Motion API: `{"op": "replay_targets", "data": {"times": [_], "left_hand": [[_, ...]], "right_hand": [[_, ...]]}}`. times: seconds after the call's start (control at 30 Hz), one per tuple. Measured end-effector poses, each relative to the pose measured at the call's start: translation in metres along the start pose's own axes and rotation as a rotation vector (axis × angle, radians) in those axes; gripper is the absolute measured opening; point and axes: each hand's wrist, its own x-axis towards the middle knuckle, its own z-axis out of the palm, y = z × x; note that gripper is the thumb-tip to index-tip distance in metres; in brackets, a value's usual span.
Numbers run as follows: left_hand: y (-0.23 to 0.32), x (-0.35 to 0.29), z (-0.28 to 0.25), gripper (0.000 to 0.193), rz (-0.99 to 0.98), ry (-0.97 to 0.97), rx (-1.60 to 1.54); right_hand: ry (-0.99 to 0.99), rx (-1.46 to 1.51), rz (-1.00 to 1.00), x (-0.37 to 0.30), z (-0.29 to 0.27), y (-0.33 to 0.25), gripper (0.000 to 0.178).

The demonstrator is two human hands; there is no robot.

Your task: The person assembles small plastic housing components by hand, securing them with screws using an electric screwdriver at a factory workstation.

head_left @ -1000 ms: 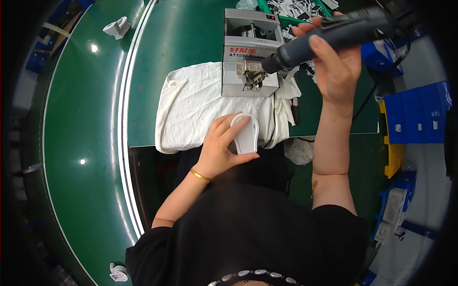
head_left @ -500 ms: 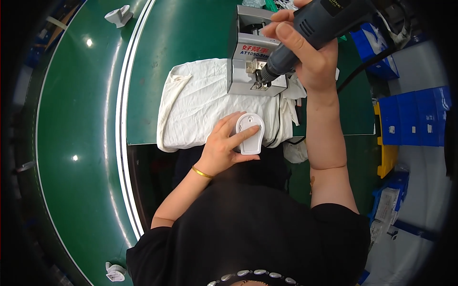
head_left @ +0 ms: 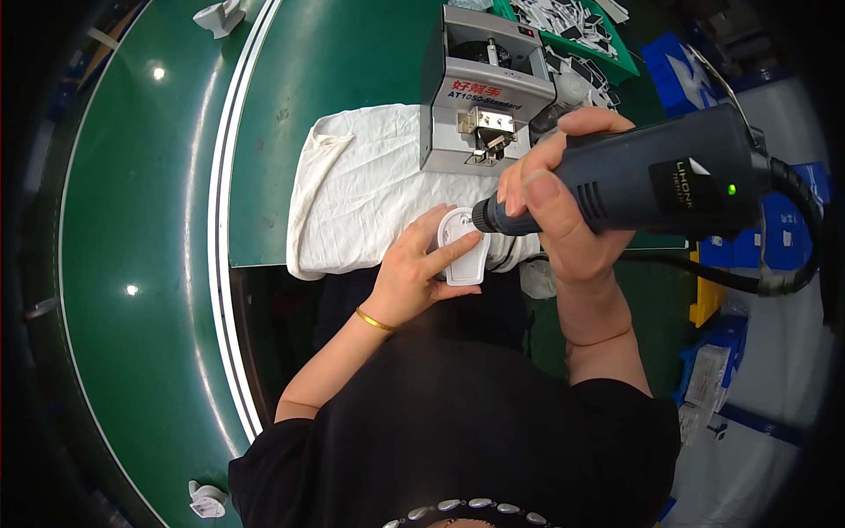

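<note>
My left hand [head_left: 412, 267] grips a white plastic housing [head_left: 466, 264] at the front edge of the bench, its index finger lying across the recessed face. My right hand [head_left: 563, 198] is wrapped round a dark electric screwdriver [head_left: 651, 176], which lies nearly level with its tip pointing left. The tip is at the upper part of the housing, close to my left index finger; whether it sits in a screw hole I cannot make out. Just beyond stands a grey screw feeder [head_left: 484, 92] with a metal pick-up block on its front.
A white cloth [head_left: 356, 189] covers the bench under the feeder. Behind it is a green bin [head_left: 607, 53] of small white and black parts. At left runs a green conveyor [head_left: 145, 220] carrying white housings [head_left: 218, 18]. Blue bins [head_left: 783, 233] stand at right; the screwdriver's black cable hangs there.
My right hand has brought the screwdriver from the feeder's pick-up block down toward me to the white housing, turning it level. My left hand has barely moved.
</note>
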Motion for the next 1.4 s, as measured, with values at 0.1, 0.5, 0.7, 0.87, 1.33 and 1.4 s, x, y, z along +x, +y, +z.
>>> {"op": "replay_targets", "data": {"times": [0.1,0.5,0.7,0.87,1.33,1.4], "left_hand": [[0.000,0.000,0.000,0.069,-0.010,-0.006,-0.001],[0.001,0.000,0.000,0.070,-0.015,-0.001,0.018],[-0.002,-0.002,0.002,0.069,-0.018,-0.002,0.012],[-0.001,-0.002,0.002,0.068,-0.026,-0.010,0.020],[0.006,-0.002,0.003,0.066,-0.019,-0.039,0.040],[0.014,0.001,0.005,0.061,0.003,0.044,0.215]], "right_hand": [[0.000,0.044,0.018,-0.001,0.003,0.001,0.044],[-0.005,0.059,0.010,-0.003,0.009,0.005,0.039],[-0.041,-0.027,-0.023,-0.001,0.006,0.009,0.041],[-0.069,0.011,-0.012,-0.002,0.008,0.008,0.041],[-0.120,0.094,0.004,-0.004,-0.002,0.013,0.042],[0.114,0.330,0.027,-0.004,-0.011,0.018,0.042]]}}
